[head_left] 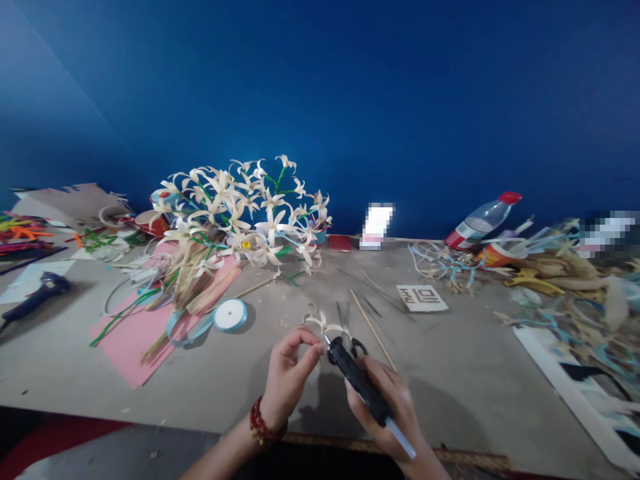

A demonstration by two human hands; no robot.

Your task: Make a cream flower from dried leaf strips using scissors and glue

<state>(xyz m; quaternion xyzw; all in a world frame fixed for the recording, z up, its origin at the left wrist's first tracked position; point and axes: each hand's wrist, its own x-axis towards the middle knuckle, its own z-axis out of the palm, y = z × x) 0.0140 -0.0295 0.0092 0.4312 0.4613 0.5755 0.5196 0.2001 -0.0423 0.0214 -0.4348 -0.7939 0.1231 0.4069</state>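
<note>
My right hand (pixel 395 407) is wrapped round a black hot glue gun (pixel 361 385); a translucent glue stick (pixel 400 438) juts from its rear. The nozzle points up and left, close to the fingertips of my left hand (pixel 287 373). Those fingers are pinched together at a pale curled-petal flower (pixel 324 324), whose lower part they hide. A bracelet of red beads (pixel 265 421) circles my left wrist. Just beyond the glue gun lies a pair of scissors (pixel 346 321), partly covered. A thin wooden stick (pixel 367 317) rests to the right of it.
Pale flowers on green stems (pixel 273 223) stand at the back. Left are a ribbon spool (pixel 230 314), pink paper (pixel 133 343) and a second glue gun (pixel 37 293). Rightward sit a square card (pixel 423 299), a tilted bottle (pixel 480 223) and a white power strip (pixel 560 380).
</note>
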